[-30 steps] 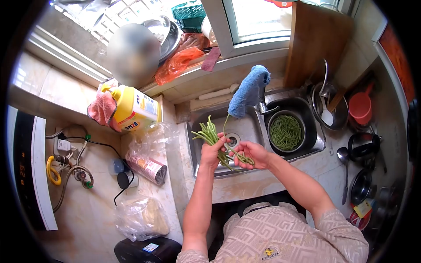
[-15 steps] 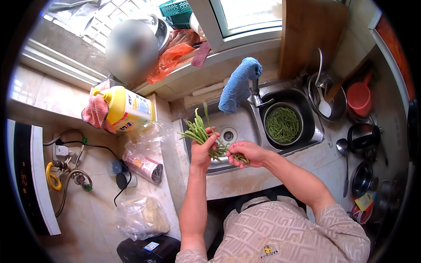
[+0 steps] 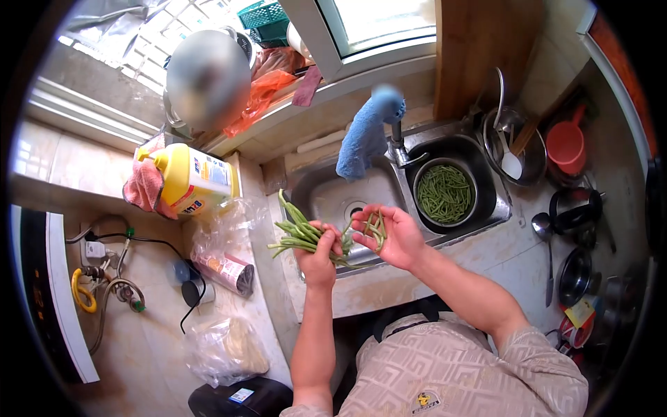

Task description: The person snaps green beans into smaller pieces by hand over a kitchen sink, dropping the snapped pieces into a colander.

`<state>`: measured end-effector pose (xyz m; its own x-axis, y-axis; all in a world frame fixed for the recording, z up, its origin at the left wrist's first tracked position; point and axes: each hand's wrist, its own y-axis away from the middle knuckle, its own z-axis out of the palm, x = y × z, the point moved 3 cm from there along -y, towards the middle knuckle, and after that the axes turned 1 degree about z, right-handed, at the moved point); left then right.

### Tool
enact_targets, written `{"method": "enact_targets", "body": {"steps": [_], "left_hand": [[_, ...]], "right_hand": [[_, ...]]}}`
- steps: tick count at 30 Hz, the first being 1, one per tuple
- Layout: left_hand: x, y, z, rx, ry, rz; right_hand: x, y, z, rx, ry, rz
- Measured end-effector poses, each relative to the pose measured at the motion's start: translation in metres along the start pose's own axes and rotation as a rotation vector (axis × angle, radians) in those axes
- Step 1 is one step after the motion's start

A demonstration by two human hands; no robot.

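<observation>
My left hand [image 3: 318,251] is closed round a bunch of long green beans [image 3: 295,233] over the front left of the sink. Beside it, my right hand [image 3: 392,240] is turned palm up, its fingers curled around several short bean pieces [image 3: 377,231]. Behind both hands lies the left basin [image 3: 326,191] with its drain partly hidden. A metal bowl [image 3: 418,208] full of cut green beans [image 3: 446,194] sits in the right basin. The blue cloth [image 3: 361,142] hangs over the faucet [image 3: 401,154].
To the left stand a yellow bottle [image 3: 184,170], a wrapped roll [image 3: 226,271] and a clear plastic bag [image 3: 226,347]. On the right are a pan with a white spoon [image 3: 511,165], a red dipper [image 3: 566,147], a ladle [image 3: 542,226] and a dark bowl [image 3: 574,274].
My right hand has opened from a closed grip, turned palm up and shows short bean pieces. My left hand still grips the bunch. The view has shifted slightly.
</observation>
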<state>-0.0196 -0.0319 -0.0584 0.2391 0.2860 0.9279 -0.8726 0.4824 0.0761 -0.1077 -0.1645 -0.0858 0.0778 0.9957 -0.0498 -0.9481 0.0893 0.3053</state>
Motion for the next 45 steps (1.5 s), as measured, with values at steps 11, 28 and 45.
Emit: {"method": "enact_targets", "body": {"steps": [11,28,45], "left_hand": [[0.002,0.047,0.036,-0.103,-0.481,-0.019],[0.028,0.066,0.035,-0.108,-0.457,-0.107],[0.048,0.062,0.039,-0.370,-0.239,0.134]], "right_hand": [[0.000,0.014,0.028,-0.072,0.012,-0.290],[-0.009,0.043,0.012,-0.009,0.434,0.000],[-0.008,0.079,0.047,0.030,0.598,-0.002]]}}
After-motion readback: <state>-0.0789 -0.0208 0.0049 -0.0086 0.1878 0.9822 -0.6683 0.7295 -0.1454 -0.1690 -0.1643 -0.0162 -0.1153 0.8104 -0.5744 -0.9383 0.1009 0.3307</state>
